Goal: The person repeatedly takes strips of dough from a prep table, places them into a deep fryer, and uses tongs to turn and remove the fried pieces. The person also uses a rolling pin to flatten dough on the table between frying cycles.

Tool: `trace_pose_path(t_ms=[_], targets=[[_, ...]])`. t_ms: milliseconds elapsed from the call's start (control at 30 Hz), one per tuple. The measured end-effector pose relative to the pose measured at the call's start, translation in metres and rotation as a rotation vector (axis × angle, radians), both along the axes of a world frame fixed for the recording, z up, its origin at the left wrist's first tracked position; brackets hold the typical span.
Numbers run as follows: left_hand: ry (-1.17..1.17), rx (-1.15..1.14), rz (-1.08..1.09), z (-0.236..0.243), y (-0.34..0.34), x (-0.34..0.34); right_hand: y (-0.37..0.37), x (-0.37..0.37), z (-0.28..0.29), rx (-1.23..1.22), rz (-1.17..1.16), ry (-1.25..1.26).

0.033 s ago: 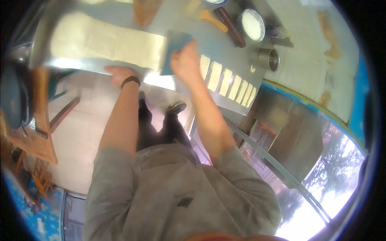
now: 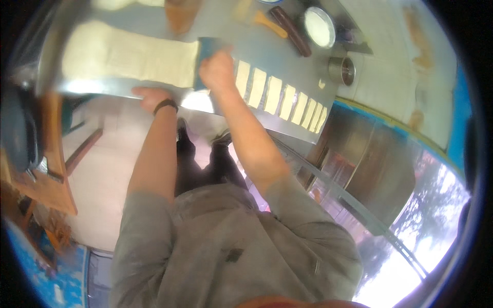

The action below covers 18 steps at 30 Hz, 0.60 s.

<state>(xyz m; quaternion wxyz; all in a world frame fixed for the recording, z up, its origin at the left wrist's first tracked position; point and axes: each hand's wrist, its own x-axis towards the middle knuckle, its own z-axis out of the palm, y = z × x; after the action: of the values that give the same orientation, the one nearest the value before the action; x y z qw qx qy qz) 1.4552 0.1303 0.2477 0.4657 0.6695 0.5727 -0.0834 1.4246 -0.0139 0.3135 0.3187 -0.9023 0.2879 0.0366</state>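
A long pale sheet of dough (image 2: 128,54) lies flat along the metal worktop (image 2: 205,23). At its right end my right hand (image 2: 217,73) is closed around a broad, blue-grey dough cutter (image 2: 205,49), whose blade stands against the dough's cut edge. My fingers and the blade are a little blurred. To the right of this hand, several narrow dough strips (image 2: 258,87) lie side by side, spaced apart. My left hand (image 2: 153,97) rests at the worktop's front edge, just below the sheet, its visible fingers stretched to the left.
Towards the back right are a dark rolling pin (image 2: 290,32), a wooden-handled brush (image 2: 270,24), a bowl of white stuff (image 2: 319,28) and a metal cup (image 2: 342,71). A brown wooden thing (image 2: 182,15) stands at the back. A wooden stool or chair (image 2: 54,190) is on the left.
My right hand and the cutter have moved left along the dough. One more strip now lies apart beside the others, and the sheet is shorter. My left hand stays at the edge.
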Motion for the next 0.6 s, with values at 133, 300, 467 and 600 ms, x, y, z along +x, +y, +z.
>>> trace_pose_path(t_ms=[133,300,467,600], targets=[[0.077,-0.044,-0.100,-0.012,0.009,-0.008,0.022,0.008,-0.002,0.162,-0.126,0.161],[0.013,-0.125,-0.432,-0.065,0.051,-0.012,0.031,-0.122,-0.009,0.233,0.024,0.163],[-0.173,-0.503,-0.694,-0.095,0.110,-0.040,-0.029,-0.116,0.013,1.083,-0.658,-0.185],[-0.127,-0.552,-0.857,-0.075,0.104,-0.112,-0.059,-0.120,0.014,1.495,-0.649,-0.523]])
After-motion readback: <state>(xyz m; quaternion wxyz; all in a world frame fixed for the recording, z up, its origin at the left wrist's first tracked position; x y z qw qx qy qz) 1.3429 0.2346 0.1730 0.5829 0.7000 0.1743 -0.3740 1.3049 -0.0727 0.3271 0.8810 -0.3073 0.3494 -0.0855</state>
